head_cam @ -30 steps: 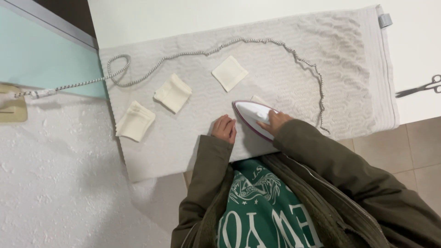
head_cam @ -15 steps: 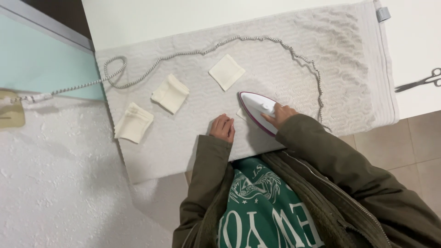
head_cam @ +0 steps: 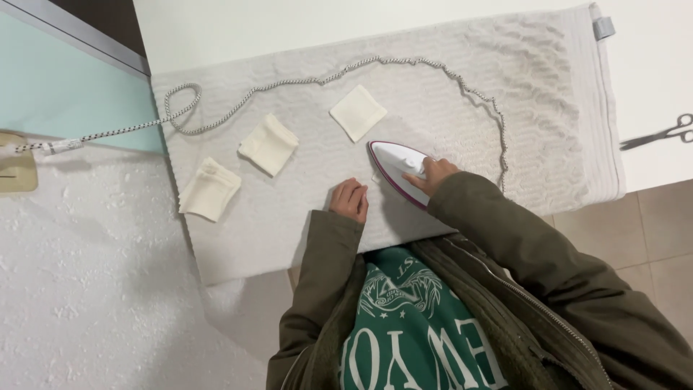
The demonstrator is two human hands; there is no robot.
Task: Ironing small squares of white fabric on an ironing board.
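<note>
My fingers (head_cam: 435,170) are wrapped over the back of the iron (head_cam: 395,165), closed around its handle. That's my right hand (head_cam: 431,175) holding it flat on the towel (head_cam: 303,217). The iron is white with a dark reddish edge, its pointed nose aimed up and to the left, just below a square cream fabric piece (head_cam: 358,113) and not quite touching it as far as I can tell.

My left hand (head_cam: 350,199) lies just left of the iron, fingers curled loosely down onto the towel, holding nothing that I can make out. A tiny pale scrap (head_cam: 375,177) sits between the two hands; I can't say whether either hand touches it.

Further left on the towel lies a second cream fabric piece (head_cam: 268,144), tilted, and beyond it a third one (head_cam: 209,190) near the towel's left edge. The three run in a slanting line, well apart from one another.

The braided cord (head_cam: 317,79) arcs from behind my right hand, up along the far side of the towel, loops at the left edge and runs off toward a beige wall socket (head_cam: 16,172). A pair of scissors (head_cam: 660,133) lies on the white tabletop (head_cam: 657,79) at far right, well clear of the towel. A grey hanging loop (head_cam: 603,27) marks the towel's far right corner.
</note>
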